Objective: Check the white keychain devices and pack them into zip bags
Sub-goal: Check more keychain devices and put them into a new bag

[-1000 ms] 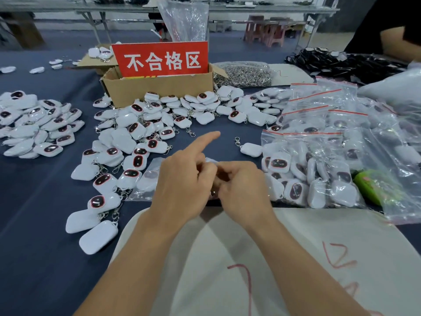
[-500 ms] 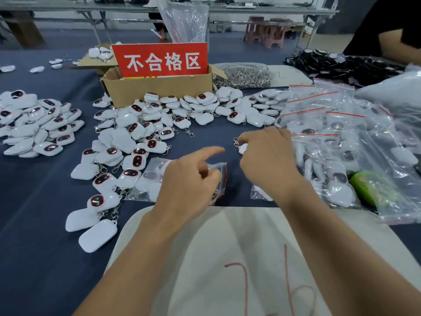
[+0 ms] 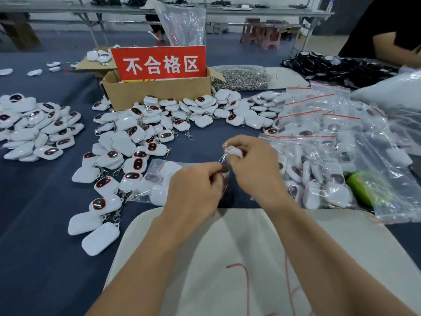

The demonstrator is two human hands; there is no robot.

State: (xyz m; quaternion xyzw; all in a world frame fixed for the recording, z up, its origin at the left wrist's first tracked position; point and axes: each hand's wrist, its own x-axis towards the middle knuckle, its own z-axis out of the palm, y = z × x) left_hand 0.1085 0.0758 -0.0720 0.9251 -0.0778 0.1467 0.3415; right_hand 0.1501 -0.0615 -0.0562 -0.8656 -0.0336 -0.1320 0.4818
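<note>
Glossy white plastic devices point(image 3: 127, 124), crinkly clear plastic bags point(image 3: 319, 115), seemingly matt cloth table point(image 3: 34, 224).

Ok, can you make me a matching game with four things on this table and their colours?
Things
1. sign on the cardboard box
2. keychain device in the right hand
3. lump under the clear zip bags
4. pile of metal clips beside the box

Colours
a. green
b. silver
c. red
d. white

Pairs: 1-c, 2-d, 3-a, 4-b.
</note>
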